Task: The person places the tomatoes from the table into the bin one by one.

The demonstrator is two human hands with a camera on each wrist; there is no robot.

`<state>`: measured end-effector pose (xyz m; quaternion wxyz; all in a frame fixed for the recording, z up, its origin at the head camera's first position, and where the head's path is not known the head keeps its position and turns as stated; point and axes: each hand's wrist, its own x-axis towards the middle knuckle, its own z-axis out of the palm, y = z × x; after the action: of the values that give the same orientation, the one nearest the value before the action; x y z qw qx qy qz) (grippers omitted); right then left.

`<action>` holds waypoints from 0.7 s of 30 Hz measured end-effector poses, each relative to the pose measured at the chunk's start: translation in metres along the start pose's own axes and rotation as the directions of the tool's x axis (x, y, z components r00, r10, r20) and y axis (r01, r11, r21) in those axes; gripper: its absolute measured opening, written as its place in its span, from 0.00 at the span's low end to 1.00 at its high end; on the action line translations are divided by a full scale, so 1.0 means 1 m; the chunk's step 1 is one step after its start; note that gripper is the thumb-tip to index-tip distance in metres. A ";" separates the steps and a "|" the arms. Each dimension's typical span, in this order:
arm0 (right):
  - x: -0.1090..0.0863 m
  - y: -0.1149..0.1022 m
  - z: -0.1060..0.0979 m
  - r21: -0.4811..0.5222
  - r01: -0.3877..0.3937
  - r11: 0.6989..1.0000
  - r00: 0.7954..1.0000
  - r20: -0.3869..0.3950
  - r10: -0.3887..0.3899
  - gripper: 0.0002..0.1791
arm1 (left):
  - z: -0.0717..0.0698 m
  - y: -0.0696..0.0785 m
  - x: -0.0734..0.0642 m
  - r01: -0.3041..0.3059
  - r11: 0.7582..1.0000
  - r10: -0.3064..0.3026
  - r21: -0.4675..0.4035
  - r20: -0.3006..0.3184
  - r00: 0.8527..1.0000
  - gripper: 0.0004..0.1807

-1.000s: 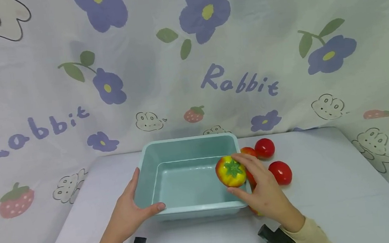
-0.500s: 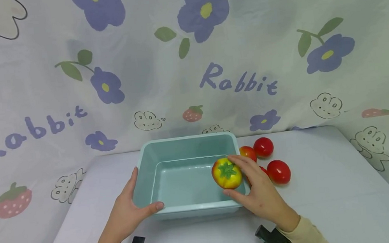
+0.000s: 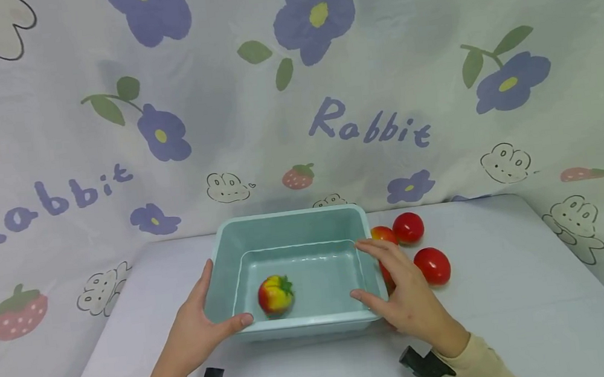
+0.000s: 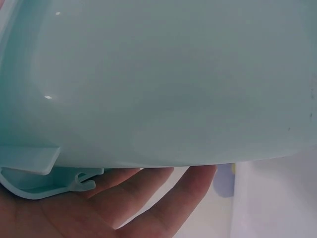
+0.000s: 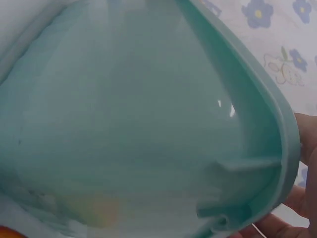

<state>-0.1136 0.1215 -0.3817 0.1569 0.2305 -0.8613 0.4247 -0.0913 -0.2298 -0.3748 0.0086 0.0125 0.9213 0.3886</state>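
Observation:
A pale teal plastic basin (image 3: 315,321) stands on the table. Inside it, near the front left, lies a red-and-yellow fruit (image 3: 275,295) with a green leafy top, tipped on its side. My left hand (image 3: 201,329) holds the basin's front left corner, thumb over the front rim; in the left wrist view its fingers (image 4: 163,201) rest against the outer wall. My right hand (image 3: 407,290) is at the right rim, thumb and fingers spread apart with nothing between them. Its fingertips (image 5: 304,139) show beyond the rim in the right wrist view.
Right of the basin lie a red tomato (image 3: 408,228), a second red tomato (image 3: 432,266) and an orange-red fruit (image 3: 384,234). Another red fruit (image 3: 387,274) is partly hidden behind my right hand. A patterned cloth (image 3: 252,126) hangs behind the white table (image 3: 511,314).
My right hand has let go of the red-and-yellow fruit, which has moved left and down to the basin's front left. My left hand keeps its place on the basin.

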 end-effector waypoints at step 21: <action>0.010 0.047 -0.046 -0.072 -0.047 0.996 0.980 -0.195 0.032 0.37 | -0.002 0.003 -0.001 0.025 0.999 -0.025 0.022 0.015 1.000 0.63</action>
<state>-0.1431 0.1811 -0.3810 0.2400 0.1649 -0.8621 0.4147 -0.0904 -0.2287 -0.3712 0.0204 0.0039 0.9254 0.3784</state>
